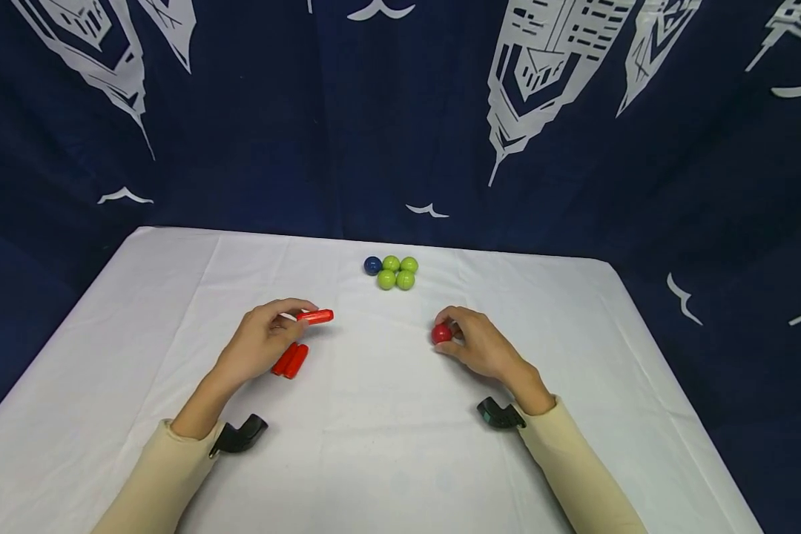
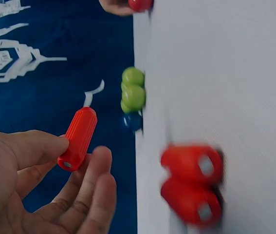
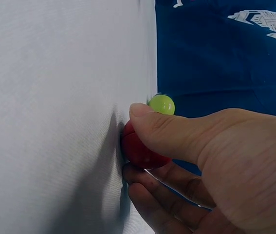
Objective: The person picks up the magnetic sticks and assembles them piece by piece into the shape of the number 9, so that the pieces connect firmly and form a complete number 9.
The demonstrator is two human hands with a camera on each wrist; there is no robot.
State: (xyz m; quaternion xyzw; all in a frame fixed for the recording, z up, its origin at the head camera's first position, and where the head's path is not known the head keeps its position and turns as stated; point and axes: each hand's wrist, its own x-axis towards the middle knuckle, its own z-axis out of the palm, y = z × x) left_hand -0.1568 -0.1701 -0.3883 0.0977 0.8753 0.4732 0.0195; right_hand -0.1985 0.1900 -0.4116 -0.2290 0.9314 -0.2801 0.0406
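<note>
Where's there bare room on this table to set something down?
The white tablecloth is bare between the sleeves, right of the right hand and left of the left hand. Crowded: the green balls and blue ball near the far edge, and two red cylinders beside the left hand.

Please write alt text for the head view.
A person's left hand pinches a red stick while the right hand holds a red ball. On the white tablecloth lie two more red sticks and, farther back, four green balls and one blue ball.
</note>
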